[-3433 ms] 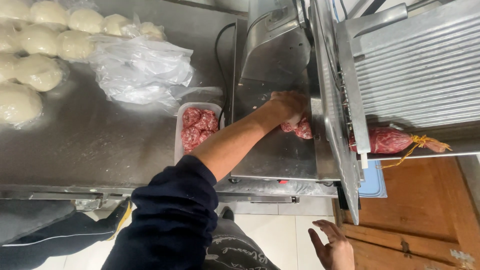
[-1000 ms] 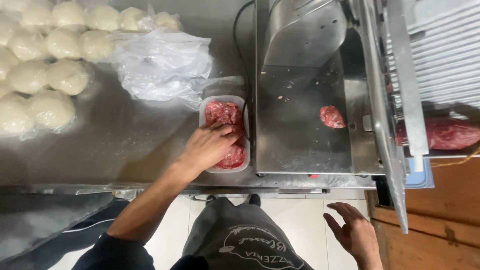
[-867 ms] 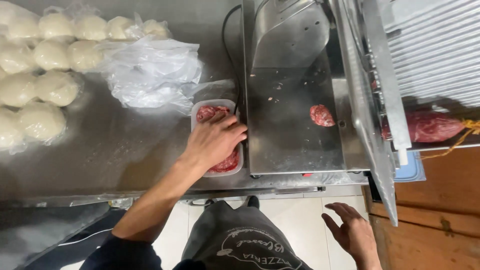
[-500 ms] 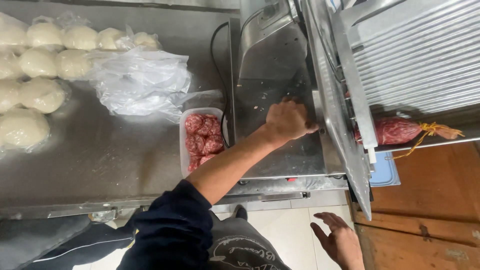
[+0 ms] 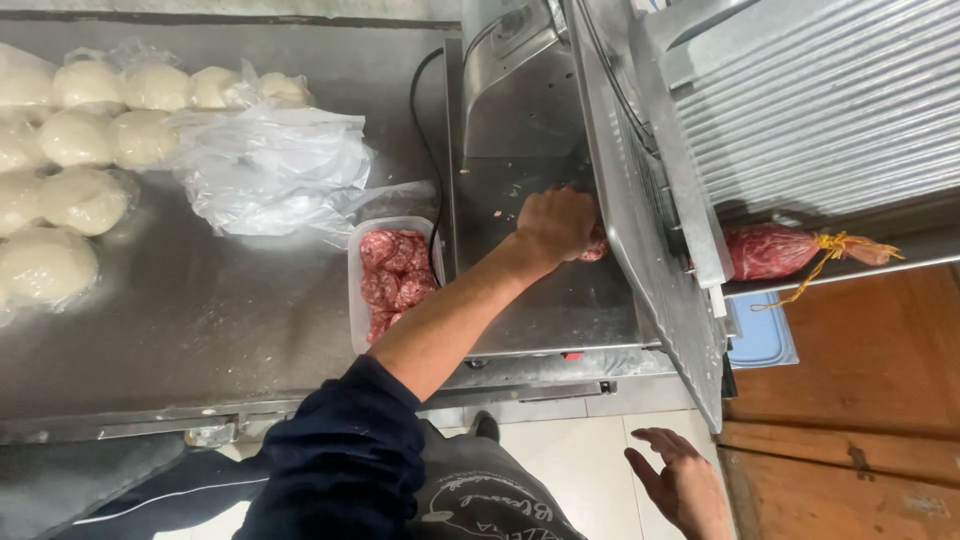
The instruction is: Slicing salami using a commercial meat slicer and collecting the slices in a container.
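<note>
Left hand [image 5: 556, 222] stretched across grey steel receiving plate of slicing machine [image 5: 545, 290], fingers curled together over thin red cured-meat slice [image 5: 594, 249] lying just beside circular blade guard; grip on slice not discernible. Right hand [image 5: 682, 482] low over pale floor tiles, fingers apart, palm empty. Clear rectangular plastic tray of red marbled slices [image 5: 392, 277] on steel worktop [image 5: 190, 320], just left of machine. Tied dark-red cured sausage [image 5: 775, 251] on ribbed carriage. Round pale dough balls under clear plastic film [image 5: 70, 180] far left.

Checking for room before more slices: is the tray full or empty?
Partly full: red slices cover most of the tray, with bare bottom at its near end.
</note>
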